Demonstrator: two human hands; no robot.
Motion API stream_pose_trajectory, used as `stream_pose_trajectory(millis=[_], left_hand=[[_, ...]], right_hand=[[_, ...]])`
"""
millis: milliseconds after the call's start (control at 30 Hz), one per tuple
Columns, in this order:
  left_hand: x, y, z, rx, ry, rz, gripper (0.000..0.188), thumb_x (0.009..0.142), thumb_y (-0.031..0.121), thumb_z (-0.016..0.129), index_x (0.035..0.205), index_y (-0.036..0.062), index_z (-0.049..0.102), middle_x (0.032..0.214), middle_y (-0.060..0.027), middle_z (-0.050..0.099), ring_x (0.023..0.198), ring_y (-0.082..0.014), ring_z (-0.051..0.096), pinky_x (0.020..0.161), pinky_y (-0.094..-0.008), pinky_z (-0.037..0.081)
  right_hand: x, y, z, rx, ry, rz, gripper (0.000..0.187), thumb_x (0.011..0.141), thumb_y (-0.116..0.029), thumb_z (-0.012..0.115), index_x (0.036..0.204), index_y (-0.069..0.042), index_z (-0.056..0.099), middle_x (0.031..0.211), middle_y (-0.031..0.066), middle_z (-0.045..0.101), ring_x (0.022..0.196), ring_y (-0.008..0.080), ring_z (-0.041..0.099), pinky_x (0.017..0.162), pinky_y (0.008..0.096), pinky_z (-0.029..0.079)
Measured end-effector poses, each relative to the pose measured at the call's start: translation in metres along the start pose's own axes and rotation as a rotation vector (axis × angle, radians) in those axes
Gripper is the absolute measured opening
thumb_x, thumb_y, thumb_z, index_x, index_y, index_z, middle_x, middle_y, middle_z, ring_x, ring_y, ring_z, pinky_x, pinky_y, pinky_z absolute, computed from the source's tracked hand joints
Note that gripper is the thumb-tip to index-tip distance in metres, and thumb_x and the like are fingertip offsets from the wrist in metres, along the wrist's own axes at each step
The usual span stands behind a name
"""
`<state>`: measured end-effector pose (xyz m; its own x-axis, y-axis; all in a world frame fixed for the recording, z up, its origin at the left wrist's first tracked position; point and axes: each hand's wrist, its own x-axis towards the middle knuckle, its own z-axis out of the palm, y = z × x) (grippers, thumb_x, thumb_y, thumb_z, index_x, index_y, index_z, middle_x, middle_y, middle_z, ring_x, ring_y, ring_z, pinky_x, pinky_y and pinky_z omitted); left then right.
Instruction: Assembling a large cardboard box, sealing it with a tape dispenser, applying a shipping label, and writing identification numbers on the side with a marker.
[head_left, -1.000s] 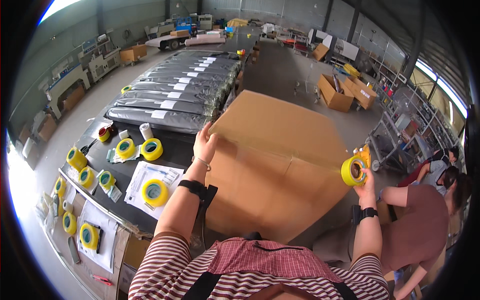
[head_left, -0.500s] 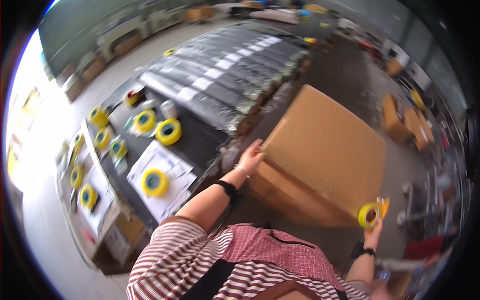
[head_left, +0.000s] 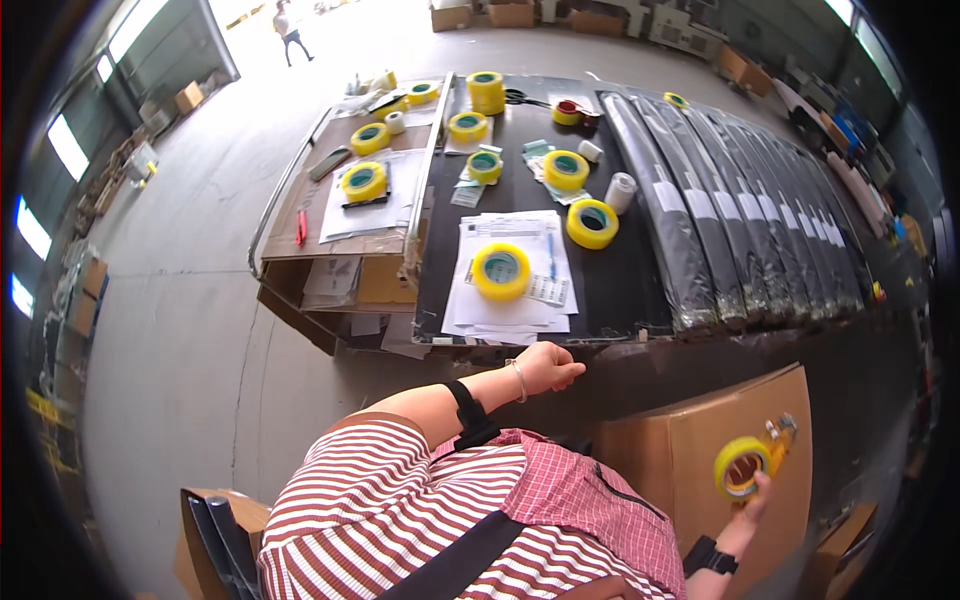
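Note:
My right hand (head_left: 752,500) grips a tape dispenser (head_left: 783,440), an orange-handled one loaded with a yellow tape roll (head_left: 724,472). It hangs in front of a large brown cardboard box (head_left: 650,470) at the lower right. Off the box, my left hand (head_left: 550,368) hovers by the front edge of the black-topped table (head_left: 630,290), fingers curled in and nothing visible in them. Beyond that hand, another yellow tape roll (head_left: 522,283) lies on printed sheets (head_left: 480,313).
Several black plastic-wrapped bundles (head_left: 690,255) line the table's right part. More tape rolls (head_left: 592,224), a white spool (head_left: 620,193) and black scissors (head_left: 520,97) lie about. A lower side table (head_left: 285,240) adjoins on the left. Far off, a person (head_left: 288,32) walks.
My view has swung left toward the tables. My left hand has let go of the cardboard box and its fingers have curled. My right hand still holds the tape dispenser.

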<state>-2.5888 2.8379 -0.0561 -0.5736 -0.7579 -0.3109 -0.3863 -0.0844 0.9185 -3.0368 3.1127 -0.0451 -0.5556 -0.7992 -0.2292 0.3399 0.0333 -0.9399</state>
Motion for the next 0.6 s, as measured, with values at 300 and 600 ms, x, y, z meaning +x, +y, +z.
stream_pose_trajectory(millis=[300,600], left_hand=[[-0.031,-0.026,-0.140,-0.440,0.013,0.227,0.047,0.101,0.036,0.046,0.136,0.0051,0.047,0.112,-0.0067,0.063,0.083,-0.0126,0.064,0.068,-0.0245,0.050],[-0.061,-0.069,-0.283,-0.654,0.421,0.124,0.038,0.094,0.031,0.060,0.114,-0.0006,0.053,0.071,-0.0034,0.060,0.051,-0.0084,0.056,0.045,-0.0213,0.045]], right_hand=[[0.080,0.033,0.457,-0.103,-0.962,0.264,0.063,0.074,-0.019,0.064,0.128,0.006,0.046,0.110,0.0172,0.064,0.100,0.0268,0.066,0.088,0.0377,0.054],[0.091,0.085,0.643,-0.420,-1.174,0.292,0.068,0.087,-0.034,0.066,0.138,0.001,0.039,0.128,0.0195,0.053,0.108,0.0217,0.061,0.091,0.0340,0.050]])
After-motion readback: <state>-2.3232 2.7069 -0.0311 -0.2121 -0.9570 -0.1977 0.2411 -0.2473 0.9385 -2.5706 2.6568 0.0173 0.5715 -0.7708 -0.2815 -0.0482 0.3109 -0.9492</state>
